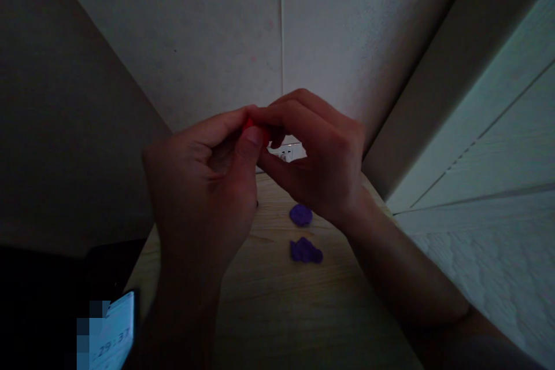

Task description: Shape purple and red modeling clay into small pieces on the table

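Both hands meet above the wooden tabletop [269, 306], their fingertips together on a small piece of red modelling clay [265, 138]. My left hand [203, 179] is closed on it, with the thumb pressed against its near side. From the right, my right hand [325, 150] pinches the same red piece with curled fingers and thumb. Most of the clay is hidden by the fingers. Below the hands, a flat, roundish piece of purple modelling clay [300, 215] lies on the wood. Closer to me is a second, irregular purple clay piece [306, 250].
At the lower left, a lit phone [116, 329] shows digits, part of it pixelated. A pale wall [217, 29] rises behind the tabletop, with a white socket [297, 152] seen between the hands. To the right are a light panel [489, 127] and a quilted pale surface [489, 260].
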Available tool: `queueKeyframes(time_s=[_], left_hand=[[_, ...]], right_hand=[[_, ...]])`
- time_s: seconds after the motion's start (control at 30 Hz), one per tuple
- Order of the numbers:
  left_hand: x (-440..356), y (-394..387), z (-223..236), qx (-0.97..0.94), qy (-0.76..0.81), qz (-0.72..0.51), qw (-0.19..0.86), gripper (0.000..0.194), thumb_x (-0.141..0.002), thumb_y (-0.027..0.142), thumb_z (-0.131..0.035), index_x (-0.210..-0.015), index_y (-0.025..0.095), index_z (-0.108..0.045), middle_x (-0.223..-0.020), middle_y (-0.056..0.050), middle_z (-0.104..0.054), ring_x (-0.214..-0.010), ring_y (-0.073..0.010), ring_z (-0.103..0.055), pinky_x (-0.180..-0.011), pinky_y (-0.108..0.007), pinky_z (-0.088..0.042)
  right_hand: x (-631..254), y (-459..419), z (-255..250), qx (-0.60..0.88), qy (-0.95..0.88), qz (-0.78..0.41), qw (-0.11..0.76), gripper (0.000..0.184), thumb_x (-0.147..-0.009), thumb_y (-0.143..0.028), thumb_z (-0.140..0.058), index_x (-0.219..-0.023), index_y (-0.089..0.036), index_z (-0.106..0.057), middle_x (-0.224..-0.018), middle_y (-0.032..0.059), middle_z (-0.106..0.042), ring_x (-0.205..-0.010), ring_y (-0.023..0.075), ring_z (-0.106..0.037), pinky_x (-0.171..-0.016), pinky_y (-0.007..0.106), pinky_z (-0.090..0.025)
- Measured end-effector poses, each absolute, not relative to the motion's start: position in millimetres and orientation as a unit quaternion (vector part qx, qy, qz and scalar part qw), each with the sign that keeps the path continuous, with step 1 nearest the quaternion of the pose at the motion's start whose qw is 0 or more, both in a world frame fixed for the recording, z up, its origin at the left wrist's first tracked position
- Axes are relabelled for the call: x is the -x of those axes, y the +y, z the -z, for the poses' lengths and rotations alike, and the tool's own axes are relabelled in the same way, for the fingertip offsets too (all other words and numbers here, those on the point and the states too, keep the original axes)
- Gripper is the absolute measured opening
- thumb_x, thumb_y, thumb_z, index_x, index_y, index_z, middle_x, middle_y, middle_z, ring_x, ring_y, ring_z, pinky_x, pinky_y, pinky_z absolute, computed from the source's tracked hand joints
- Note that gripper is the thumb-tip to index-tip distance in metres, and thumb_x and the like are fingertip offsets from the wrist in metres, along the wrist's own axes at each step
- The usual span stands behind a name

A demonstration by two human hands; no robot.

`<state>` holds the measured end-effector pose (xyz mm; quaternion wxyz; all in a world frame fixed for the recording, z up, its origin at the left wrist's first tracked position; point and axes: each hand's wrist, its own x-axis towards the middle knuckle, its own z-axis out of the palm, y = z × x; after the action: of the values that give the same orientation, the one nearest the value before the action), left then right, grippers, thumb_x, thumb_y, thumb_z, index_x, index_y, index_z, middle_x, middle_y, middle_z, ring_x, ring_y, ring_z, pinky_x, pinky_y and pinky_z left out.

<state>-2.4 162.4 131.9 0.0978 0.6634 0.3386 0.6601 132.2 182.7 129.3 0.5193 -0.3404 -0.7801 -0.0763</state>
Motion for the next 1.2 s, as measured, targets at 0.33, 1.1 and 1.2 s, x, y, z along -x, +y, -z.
queueKeyframes(time_s=[0.33,1.1,1.2], left_hand=[[1.4,161.6,-133.5,-0.647,0.348,-0.675,0.060,0.025,-0.085,0.005,-0.073,-0.100,0.023,-0.082,-0.091,0.006,-0.082,-0.081,-0.0112,-0.076,-0.072,-0.019,-0.063],[-2.2,176.7,-127.2,-0.618,0.285,-0.711,0.179,0.024,-0.081,0.004,-0.078,-0.097,0.021,-0.081,-0.091,0.006,-0.082,-0.087,-0.0137,-0.080,-0.074,-0.020,-0.069],[-1.2,181.1,-125.2,-0.625,0.279,-0.698,0.211,0.017,-0.086,0.010,-0.076,-0.098,0.021,-0.081,-0.090,0.005,-0.082,-0.085,-0.0135,-0.080,-0.075,-0.024,-0.069]], right_hand=[[-128.1,182.3,-127.8,0.314,-0.763,0.089,0.557,0.010,-0.100,-0.026,-0.061,-0.103,-0.028,-0.070,-0.102,0.0046,-0.072,-0.094,0.0187,-0.071,-0.084,0.029,-0.062],[-130.6,188.4,-124.2,0.292,-0.763,0.136,0.561,0.019,-0.101,-0.017,-0.055,-0.110,-0.025,-0.070,-0.104,0.0049,-0.075,-0.097,0.0185,-0.072,-0.088,0.030,-0.063],[-131.5,187.4,-126.4,0.295,-0.756,0.145,0.566,0.017,-0.100,-0.016,-0.058,-0.107,-0.025,-0.070,-0.099,0.0048,-0.075,-0.094,0.0168,-0.071,-0.086,0.026,-0.062]])
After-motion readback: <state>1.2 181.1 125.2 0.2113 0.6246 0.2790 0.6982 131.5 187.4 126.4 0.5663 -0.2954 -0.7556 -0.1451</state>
